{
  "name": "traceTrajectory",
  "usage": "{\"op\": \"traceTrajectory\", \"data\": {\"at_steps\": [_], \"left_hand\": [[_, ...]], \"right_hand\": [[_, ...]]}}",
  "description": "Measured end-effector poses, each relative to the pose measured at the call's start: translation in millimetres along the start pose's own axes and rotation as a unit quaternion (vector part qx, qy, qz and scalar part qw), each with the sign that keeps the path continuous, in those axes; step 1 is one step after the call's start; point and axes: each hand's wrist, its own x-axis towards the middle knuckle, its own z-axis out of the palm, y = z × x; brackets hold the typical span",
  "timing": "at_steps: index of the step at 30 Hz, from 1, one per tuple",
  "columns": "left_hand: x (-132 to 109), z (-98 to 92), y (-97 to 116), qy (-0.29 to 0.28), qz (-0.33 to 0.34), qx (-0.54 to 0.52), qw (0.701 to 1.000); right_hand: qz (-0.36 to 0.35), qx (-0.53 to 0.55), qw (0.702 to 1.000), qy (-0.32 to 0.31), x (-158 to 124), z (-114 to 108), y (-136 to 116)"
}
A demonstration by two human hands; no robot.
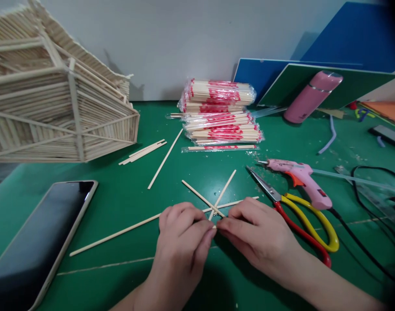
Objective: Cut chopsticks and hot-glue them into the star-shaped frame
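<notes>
My left hand [183, 235] and my right hand [257, 235] meet low in the middle of the green mat, fingers pinched together. Between the fingertips they hold the crossing of several thin bamboo sticks [213, 199]; two sticks fan upward from the pinch. A long stick [115, 235] runs from under my left hand toward the lower left. What exactly each fingertip grips is small and partly hidden.
A stick-built model [55, 95] stands at the back left, a tablet [38, 246] at the lower left. Wrapped chopstick bundles [220, 114] sit at the back centre. Scissors [301, 220], a pink glue gun [301, 179], cables and a pink bottle [312, 97] lie right.
</notes>
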Motion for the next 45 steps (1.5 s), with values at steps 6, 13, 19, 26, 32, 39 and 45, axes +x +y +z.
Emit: {"op": "traceTrajectory", "data": {"at_steps": [6, 13, 19, 26, 32, 39, 45], "left_hand": [[-6.7, 0.0, -1.0, -0.016, -0.01, 0.027, 0.999], [-9.7, 1.6, -5.0, -0.064, -0.03, 0.07, 0.995], [-8.2, 2.9, -6.4, -0.086, -0.028, 0.063, 0.994], [-9.6, 4.4, -7.1, -0.111, -0.01, 0.083, 0.99], [-15.2, 10.7, -10.4, -0.094, 0.027, 0.141, 0.985], [-15.7, 11.2, -9.7, -0.121, 0.055, 0.177, 0.975], [-16.5, 9.4, -8.3, -0.136, 0.053, 0.198, 0.969]], "right_hand": [[-0.018, -0.003, 1.0, 0.003, -3.7, 1.4, 6.9], [0.026, 0.027, 0.999, 0.019, -0.1, 0.8, 22.5], [0.034, 0.012, 0.999, -0.022, 4.7, 6.0, 17.8], [0.032, -0.001, 0.999, -0.025, 4.2, 7.4, 16.1], [0.037, 0.008, 0.999, -0.022, 4.5, 8.5, 15.2], [0.034, 0.0, 0.999, -0.027, 6.1, 6.0, 12.5], [0.029, -0.025, 0.999, -0.027, 5.6, 6.7, 10.3]]}}
